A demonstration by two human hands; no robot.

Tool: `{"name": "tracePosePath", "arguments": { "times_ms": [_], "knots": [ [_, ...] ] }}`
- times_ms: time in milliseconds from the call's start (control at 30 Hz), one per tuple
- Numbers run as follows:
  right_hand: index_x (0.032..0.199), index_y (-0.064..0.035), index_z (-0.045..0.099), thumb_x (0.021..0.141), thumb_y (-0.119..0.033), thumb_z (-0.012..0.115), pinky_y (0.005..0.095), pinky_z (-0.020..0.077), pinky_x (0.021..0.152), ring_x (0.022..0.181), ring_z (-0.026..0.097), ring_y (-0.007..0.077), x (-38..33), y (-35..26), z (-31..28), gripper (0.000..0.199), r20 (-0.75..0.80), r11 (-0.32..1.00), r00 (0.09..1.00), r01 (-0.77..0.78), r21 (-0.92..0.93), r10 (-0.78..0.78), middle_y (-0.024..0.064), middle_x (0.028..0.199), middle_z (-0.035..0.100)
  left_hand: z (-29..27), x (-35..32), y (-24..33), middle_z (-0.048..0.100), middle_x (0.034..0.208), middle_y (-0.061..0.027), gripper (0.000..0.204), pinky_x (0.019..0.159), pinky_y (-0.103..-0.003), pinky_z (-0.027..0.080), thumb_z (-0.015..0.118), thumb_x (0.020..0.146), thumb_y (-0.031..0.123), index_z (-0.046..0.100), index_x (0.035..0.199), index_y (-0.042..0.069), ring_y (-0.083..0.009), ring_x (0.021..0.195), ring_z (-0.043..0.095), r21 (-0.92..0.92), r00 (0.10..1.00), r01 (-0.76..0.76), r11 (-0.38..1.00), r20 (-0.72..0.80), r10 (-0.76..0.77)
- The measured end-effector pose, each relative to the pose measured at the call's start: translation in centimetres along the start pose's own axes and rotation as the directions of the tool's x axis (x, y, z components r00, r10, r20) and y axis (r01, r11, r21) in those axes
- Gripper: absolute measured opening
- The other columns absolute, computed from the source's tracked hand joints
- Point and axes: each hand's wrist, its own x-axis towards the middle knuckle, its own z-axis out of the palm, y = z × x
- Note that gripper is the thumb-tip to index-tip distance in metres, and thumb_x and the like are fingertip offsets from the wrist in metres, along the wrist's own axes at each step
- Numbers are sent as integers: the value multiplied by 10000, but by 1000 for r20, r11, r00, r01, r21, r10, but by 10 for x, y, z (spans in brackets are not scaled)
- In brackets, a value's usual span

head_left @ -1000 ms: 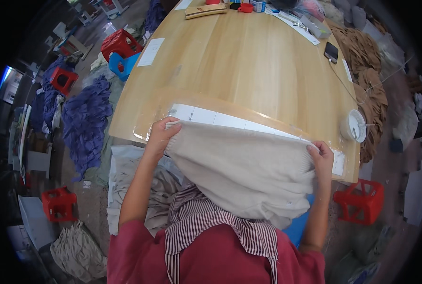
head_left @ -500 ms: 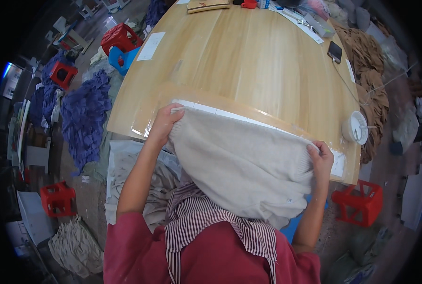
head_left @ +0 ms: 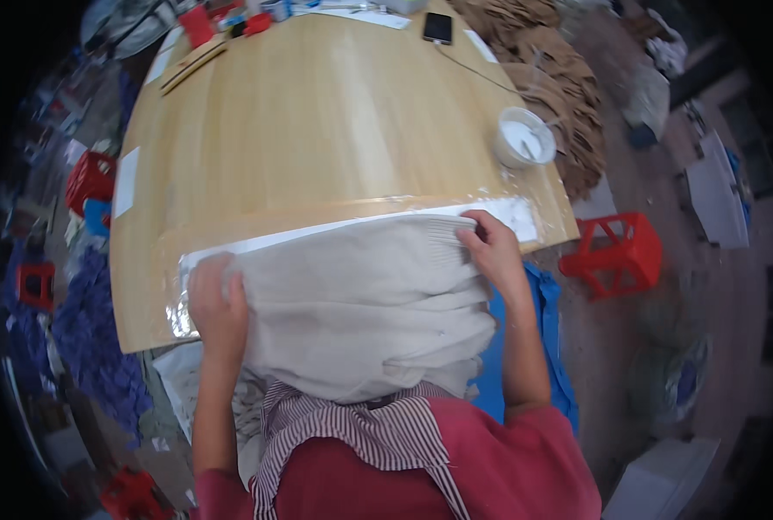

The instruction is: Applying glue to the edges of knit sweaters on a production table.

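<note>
A pale grey-beige knitted garment (head_left: 360,295) lies over the near edge of the table, its lower part hanging against my striped apron (head_left: 360,429). My left hand (head_left: 217,299), somewhat blurred, is closed on the garment's left edge. At the far right corner, the thumb and fingers of my right hand (head_left: 495,251) pinch the ribbed band (head_left: 450,238). The garment's top edge runs along a white marked strip (head_left: 317,232) under clear film on the tabletop. Between the hands the cloth is fairly flat, with folds lower down.
On the wooden table (head_left: 300,130) stand a white tub (head_left: 525,139) and a phone (head_left: 437,28) with a cable. Brown cloth (head_left: 551,78) is heaped beyond the right edge. A red stool (head_left: 616,256) stands at right, purple cloth (head_left: 100,338) lies at left.
My view has turned, so the table and tub sit further left. The garment has come down flatter along the white strip, and both hands have moved with its edges.
</note>
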Motion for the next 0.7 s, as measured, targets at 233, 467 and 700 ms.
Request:
{"name": "tracePosePath", "arguments": {
  "times_ms": [233,467,700],
  "knots": [
    [827,-34,635,892,-246,604,467,448,672,725,599,361,-10,-10,15,224,-253,968,952,113,-226,-170,160,723,634,103,27,155,494,1364,-159,604,1064,-527,329,740,776,285,519,1290,56,-363,1306,420,-330,726,-473,817,379,574],
    [722,-74,626,847,-252,638,418,366,717,694,592,288,-6,11,-16,218,-226,898,945,123,-423,-236,96,653,622,126,3,174,419,1441,-187,663,1085,-577,281,752,752,316,498,1304,50,-381,1363,355,-405,623,-482,777,466,629],
    [729,-71,625,807,-279,675,416,395,720,690,610,292,13,15,-25,228,-199,928,970,60,-369,-142,101,670,632,161,20,216,395,1431,-251,555,1093,-537,292,786,709,264,515,1115,2,-416,1360,341,-450,615,-511,732,403,678]
  ]
}}
